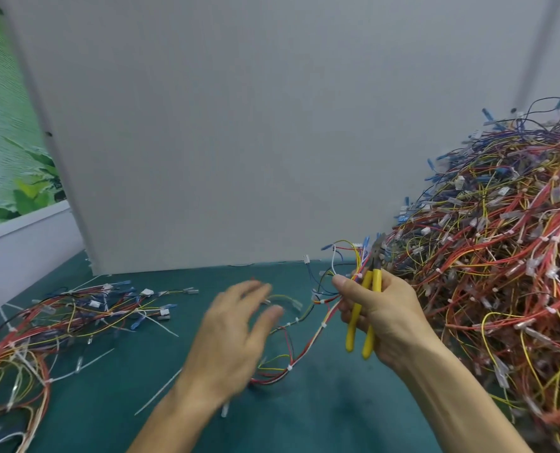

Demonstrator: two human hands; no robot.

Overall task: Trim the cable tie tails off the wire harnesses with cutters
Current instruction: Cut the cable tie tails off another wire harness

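Harness (316,333) lies between left hand (229,335) and right hand (389,318), which grips cutters (354,317).

A dark teal counter (321,407) fills the foreground, its surface matte and faintly mottled. At its back edge stands a big pale grey board (239,125), plain and upright, taking up most of the view. Left of the board there's a mural (3,132) of rippled green water and broad leaves. A white ledge (23,222) runs under it, with bare white wall (17,269) below that. A grey strip (531,44) runs up at the far right. The light is soft and even.
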